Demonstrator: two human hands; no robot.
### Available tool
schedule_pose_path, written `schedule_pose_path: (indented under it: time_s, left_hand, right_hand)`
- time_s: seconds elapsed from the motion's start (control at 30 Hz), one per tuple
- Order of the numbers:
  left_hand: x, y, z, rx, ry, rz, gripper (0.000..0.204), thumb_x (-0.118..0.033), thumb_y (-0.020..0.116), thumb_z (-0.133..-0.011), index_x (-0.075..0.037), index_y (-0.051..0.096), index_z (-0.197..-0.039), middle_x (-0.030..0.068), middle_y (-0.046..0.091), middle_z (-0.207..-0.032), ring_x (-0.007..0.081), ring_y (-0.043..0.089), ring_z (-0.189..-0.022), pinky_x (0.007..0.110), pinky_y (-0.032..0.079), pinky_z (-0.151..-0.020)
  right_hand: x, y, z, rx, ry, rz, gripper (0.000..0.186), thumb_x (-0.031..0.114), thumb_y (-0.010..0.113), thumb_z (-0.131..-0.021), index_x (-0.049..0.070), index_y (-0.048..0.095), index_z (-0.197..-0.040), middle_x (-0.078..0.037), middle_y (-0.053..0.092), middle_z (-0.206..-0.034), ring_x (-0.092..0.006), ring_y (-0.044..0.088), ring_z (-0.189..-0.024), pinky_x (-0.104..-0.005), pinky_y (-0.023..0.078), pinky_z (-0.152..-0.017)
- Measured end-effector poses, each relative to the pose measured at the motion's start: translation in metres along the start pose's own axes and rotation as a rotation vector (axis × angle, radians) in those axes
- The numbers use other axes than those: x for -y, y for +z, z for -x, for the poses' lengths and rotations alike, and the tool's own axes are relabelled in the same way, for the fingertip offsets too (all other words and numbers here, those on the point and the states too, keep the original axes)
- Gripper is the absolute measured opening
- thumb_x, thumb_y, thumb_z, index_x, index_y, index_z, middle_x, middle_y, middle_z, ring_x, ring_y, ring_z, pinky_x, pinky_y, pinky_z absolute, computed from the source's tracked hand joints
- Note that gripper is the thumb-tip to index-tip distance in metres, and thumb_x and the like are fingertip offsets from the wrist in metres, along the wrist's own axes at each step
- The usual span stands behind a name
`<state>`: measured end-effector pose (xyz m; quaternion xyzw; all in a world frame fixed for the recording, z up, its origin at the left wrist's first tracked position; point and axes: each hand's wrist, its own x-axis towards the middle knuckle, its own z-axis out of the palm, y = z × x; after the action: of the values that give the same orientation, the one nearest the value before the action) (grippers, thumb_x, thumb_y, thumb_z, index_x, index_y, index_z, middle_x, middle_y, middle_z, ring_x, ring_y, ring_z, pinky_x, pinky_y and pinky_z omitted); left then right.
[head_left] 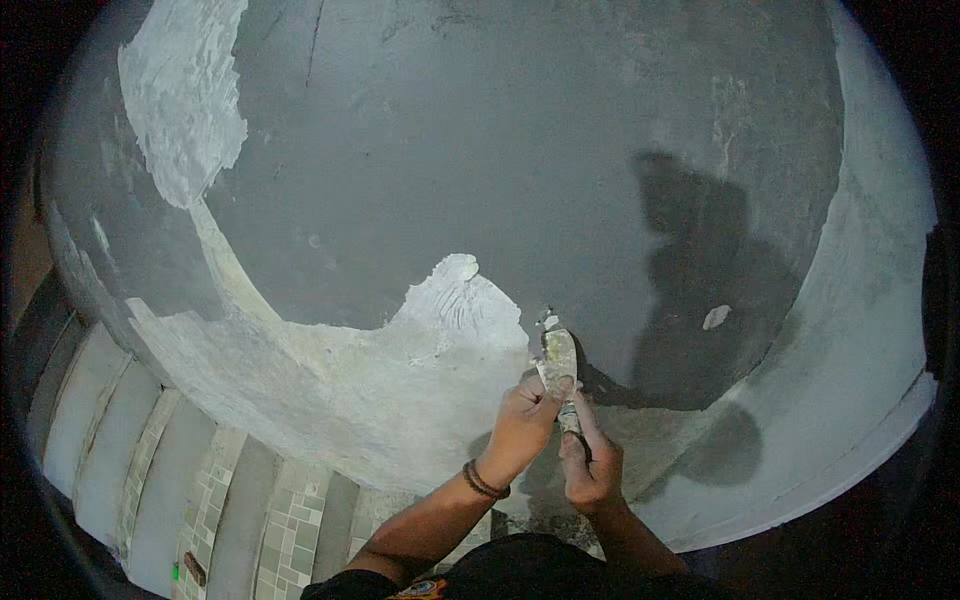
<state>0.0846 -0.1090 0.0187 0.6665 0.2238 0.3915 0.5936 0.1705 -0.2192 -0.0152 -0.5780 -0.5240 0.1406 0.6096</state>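
Observation:
A putty knife (pixel 559 358) smeared with whitish filler points up against a dark grey wall (pixel 450 180). My right hand (pixel 595 468) is closed around its handle from below. The fingers of my left hand (pixel 525 425), with a beaded bracelet on the wrist, are curled and pinch at the base of the blade. Whether they hold a second tool there is hidden. Just above the blade tip, a small white dab (pixel 550 321) sits on the wall. Left of the blade spreads a ragged patch of white filler (pixel 455 305).
Another rough white patch (pixel 185 100) covers the wall at upper left. A small pale spot (pixel 716 317) shows at right, by my shadow (pixel 700 240). Tiled stairs (pixel 290 530) run along the lower left, with a small brown object (pixel 194 569) on them. A paler grey band (pixel 860 300) borders the right.

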Motion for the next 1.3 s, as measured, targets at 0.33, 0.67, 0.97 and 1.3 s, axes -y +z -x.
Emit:
schedule_pose_path:
  time_s: [0.33,0.67,0.97,1.3]
  left_hand:
    - [0.010,0.003,-0.002,-0.060,0.063,-0.069,0.029,-0.027,0.058,-0.102,0.000,0.068,-0.096,0.0017,0.068,-0.083,0.0092,0.057,-0.076,0.028,0.047,-0.070]
    - [-0.005,0.007,-0.005,-0.038,0.049,0.013,0.027,-0.025,0.057,-0.102,-0.001,0.069,-0.098,0.0016,0.070,-0.087,0.0086,0.061,-0.079,0.027,0.049,-0.072]
    - [0.005,0.007,-0.002,-0.078,0.064,-0.047,0.028,-0.025,0.059,-0.101,0.001,0.069,-0.094,0.0036,0.070,-0.085,0.0081,0.058,-0.076,0.028,0.048,-0.068]
    - [0.004,0.004,-0.002,-0.053,-0.019,-0.104,0.032,-0.027,0.057,-0.102,0.001,0.071,-0.093,0.0034,0.069,-0.081,0.0085,0.058,-0.075,0.027,0.047,-0.068]
  right_hand:
    - [-0.011,0.001,-0.003,-0.008,-0.080,0.045,0.053,0.005,0.052,-0.093,-0.001,0.045,-0.145,-0.024,0.064,-0.097,-0.0324,0.065,-0.082,-0.0384,0.051,-0.077]
    - [-0.004,-0.007,-0.010,-0.033,-0.169,0.087,0.051,0.005,0.053,-0.093,-0.002,0.046,-0.143,-0.024,0.063,-0.103,-0.0316,0.062,-0.090,-0.0379,0.050,-0.081]
    - [-0.006,-0.007,-0.009,-0.038,-0.170,0.111,0.051,0.007,0.051,-0.093,-0.002,0.047,-0.143,-0.012,0.063,-0.075,-0.0131,0.055,-0.065,-0.0289,0.047,-0.066]
    - [0.000,-0.012,-0.010,-0.001,-0.153,0.087,0.052,0.008,0.051,-0.093,0.001,0.046,-0.144,-0.019,0.060,-0.087,-0.0235,0.058,-0.078,-0.0343,0.048,-0.073]
